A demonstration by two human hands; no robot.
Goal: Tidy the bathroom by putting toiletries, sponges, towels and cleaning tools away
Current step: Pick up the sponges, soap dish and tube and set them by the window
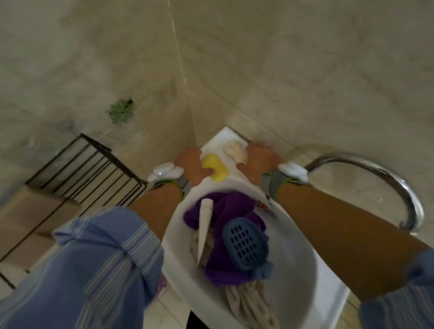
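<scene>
A white sink (303, 279) holds a purple towel (229, 211), a beige towel (249, 306), a white tube (204, 224) and a blue perforated soap dish (244, 243). On the sink's back ledge lie a yellow soap bar (217, 168) and a cream sponge (235, 150). My left hand (193, 166) rests at the ledge's left edge, its thumb touching the yellow soap. My right hand (258, 159) lies on the ledge with fingers against the cream sponge. Whether either hand grips its object is unclear.
A curved chrome tap (392, 180) arches at the right of the sink. A black wire rack (83, 174) stands against the left wall. A green scrubber (121, 110) hangs on that tiled wall. Beige tiles surround the corner.
</scene>
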